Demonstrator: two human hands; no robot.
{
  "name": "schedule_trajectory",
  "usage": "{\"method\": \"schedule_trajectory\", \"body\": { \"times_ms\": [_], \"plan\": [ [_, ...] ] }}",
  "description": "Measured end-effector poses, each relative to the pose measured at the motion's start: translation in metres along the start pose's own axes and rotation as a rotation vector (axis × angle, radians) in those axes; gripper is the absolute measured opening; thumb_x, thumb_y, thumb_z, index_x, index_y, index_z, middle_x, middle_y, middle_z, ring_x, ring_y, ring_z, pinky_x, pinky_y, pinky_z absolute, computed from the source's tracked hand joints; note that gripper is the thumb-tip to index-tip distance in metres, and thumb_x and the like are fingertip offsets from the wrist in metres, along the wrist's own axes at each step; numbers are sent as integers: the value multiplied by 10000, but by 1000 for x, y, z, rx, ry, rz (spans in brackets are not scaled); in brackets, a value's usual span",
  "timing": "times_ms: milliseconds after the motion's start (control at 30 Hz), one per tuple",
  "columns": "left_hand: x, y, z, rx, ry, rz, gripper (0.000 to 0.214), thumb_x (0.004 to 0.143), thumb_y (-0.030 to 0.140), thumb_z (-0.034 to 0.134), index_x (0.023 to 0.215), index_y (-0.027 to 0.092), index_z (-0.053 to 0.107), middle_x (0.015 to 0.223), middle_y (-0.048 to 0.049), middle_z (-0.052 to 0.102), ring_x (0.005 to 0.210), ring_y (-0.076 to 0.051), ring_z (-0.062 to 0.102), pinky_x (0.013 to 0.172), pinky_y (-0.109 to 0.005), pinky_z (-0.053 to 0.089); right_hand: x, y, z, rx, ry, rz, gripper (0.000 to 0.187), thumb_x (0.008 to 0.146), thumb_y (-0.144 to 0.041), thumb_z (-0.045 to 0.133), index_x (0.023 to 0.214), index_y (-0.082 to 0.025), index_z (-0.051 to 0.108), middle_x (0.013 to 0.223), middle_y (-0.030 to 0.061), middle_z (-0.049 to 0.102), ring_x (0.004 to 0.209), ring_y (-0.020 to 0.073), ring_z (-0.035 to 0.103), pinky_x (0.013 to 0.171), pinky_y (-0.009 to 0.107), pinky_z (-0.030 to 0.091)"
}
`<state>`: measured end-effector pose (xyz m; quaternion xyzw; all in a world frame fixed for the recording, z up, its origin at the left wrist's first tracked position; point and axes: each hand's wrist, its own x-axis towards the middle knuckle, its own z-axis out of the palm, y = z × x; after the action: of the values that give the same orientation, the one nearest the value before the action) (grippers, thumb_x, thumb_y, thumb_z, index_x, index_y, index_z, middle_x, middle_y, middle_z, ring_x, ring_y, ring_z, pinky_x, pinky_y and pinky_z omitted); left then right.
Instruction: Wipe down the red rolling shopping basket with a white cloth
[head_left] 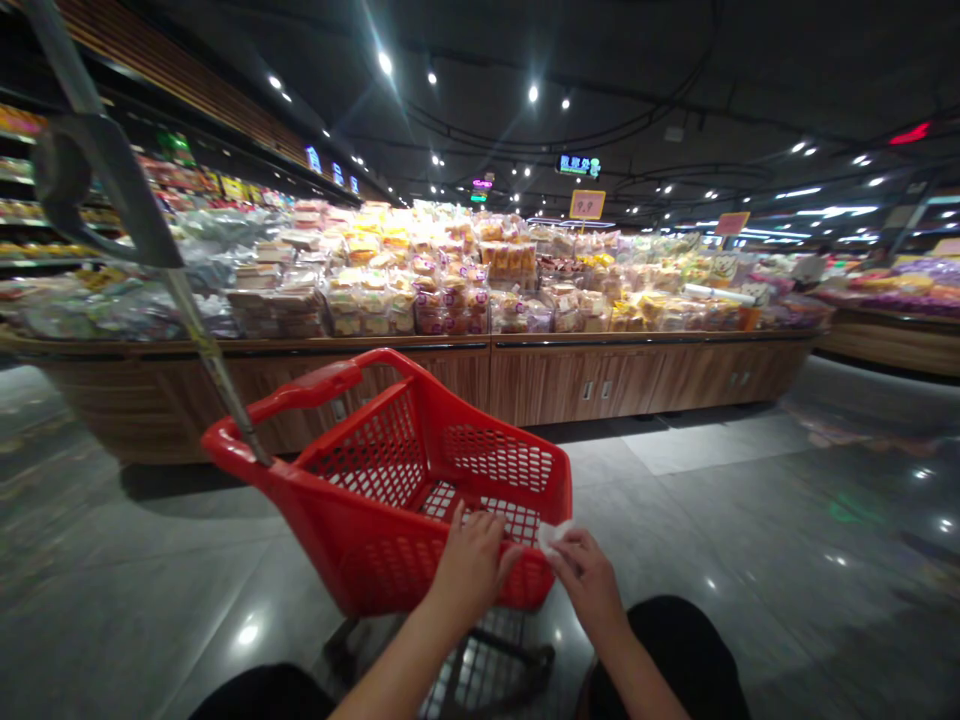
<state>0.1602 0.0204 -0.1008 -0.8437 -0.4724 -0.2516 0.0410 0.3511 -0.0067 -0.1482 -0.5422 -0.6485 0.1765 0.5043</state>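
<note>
A red plastic shopping cart [360,540] with a lattice basket stands in front of me, its handle end to the left. My left hand [474,560] lies over the near rim, thumb apart and fingers reaching loosely toward the inside of the basket. At the cart's right corner, my right hand [583,570] pinches a crumpled white tissue [553,534] against the rim. Part of the tissue is hidden behind the fingers. A metal pole with a grey holder [124,190] rises from the handle end.
Behind the cart runs a long wooden display counter [570,375] piled with bagged packaged food [442,285]. A price sign [587,205] stands above it. Shelves line the left side. Another display [900,340] is at the right, across shiny grey floor tiles [750,520].
</note>
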Motion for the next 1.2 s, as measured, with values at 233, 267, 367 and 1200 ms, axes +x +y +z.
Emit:
{"method": "schedule_trajectory", "body": {
  "times_ms": [233, 267, 367, 1200],
  "plan": [
    [-2, 4, 21, 24, -42, -62, 209, 837, 407, 494, 816, 215, 574, 861, -21, 627, 908, -214, 525, 968, -461, 256, 13, 7, -6, -26, 70, 31, 226, 829, -287, 527, 732, -181, 702, 795, 46, 555, 742, 171, 566, 695, 272, 474],
    [-3, 2, 20, 25, -38, -60, 207, 837, 404, 494, 809, 214, 573, 859, -23, 626, 901, -211, 523, 963, -455, 256, 14, 5, -4, -31, 82, 23, 226, 827, -288, 530, 728, -181, 702, 785, 45, 552, 738, 171, 562, 691, 273, 472],
    [-3, -3, 19, 19, -18, -56, 216, 842, 402, 487, 788, 211, 571, 852, -28, 626, 890, -205, 517, 950, -441, 256, 3, -1, 9, 5, 97, -15, 223, 831, -289, 529, 740, -190, 706, 766, 38, 547, 734, 165, 554, 681, 265, 469],
    [-14, -27, 4, 2, -32, 1, 181, 824, 385, 528, 787, 214, 578, 826, 0, 622, 846, -184, 497, 905, -398, 249, -7, 0, 30, 102, 103, -39, 179, 827, -225, 522, 784, -201, 694, 755, 32, 563, 716, 162, 563, 656, 257, 472]
  ]
}}
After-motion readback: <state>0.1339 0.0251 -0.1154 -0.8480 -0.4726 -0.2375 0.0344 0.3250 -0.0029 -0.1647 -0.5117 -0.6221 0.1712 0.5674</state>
